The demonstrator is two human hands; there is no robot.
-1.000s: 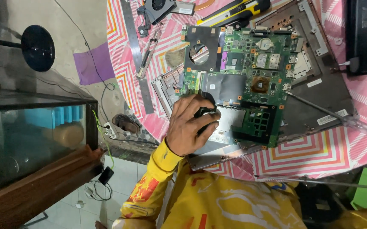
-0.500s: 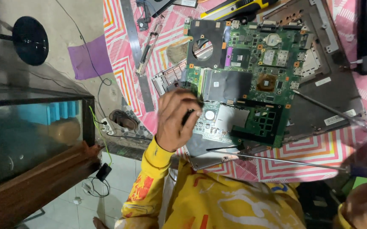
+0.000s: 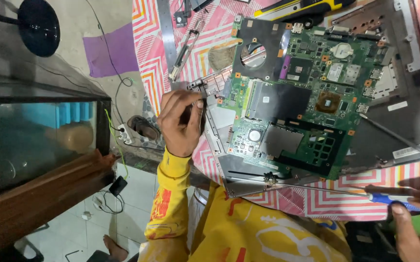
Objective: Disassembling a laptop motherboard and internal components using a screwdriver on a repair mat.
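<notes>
A bare green laptop motherboard [image 3: 297,102] is seen lying flat in an opened grey laptop base shell [image 3: 404,131], at the centre of the view toward 2 o'clock. Its surface is crowded with small chips, orange-rimmed screw holes, a round silver coin cell [image 3: 341,49] near 12 o'clock on the board, a brown square processor die [image 3: 327,102] at 3 o'clock, and black insulating sheets; a circular cut-out [image 3: 254,54] is visible at its 10 o'clock corner. The shell rests on a pink cloth with orange and white zigzag stripes [image 3: 147,43].

At 9 o'clock from the board, just off its edge, the left hand [image 3: 181,123] is curled shut around a small dark object [image 3: 190,116], whose kind cannot be told. A yellow sleeve with red print [image 3: 171,204] is worn on that arm.

At 5 o'clock, in the lower corner of the view, the right hand [image 3: 416,228] is only partly shown; its fingers are closed on the blue handle of a screwdriver [image 3: 389,198], whose thin shaft is stretched toward the shell's near edge.

At 12 o'clock a yellow and black utility knife [image 3: 302,7] and a metal hinge bar [image 3: 185,46] are laid on the cloth. At 9 o'clock, well apart, a glass tank in a dark wooden frame [image 3: 40,136] is seen.
</notes>
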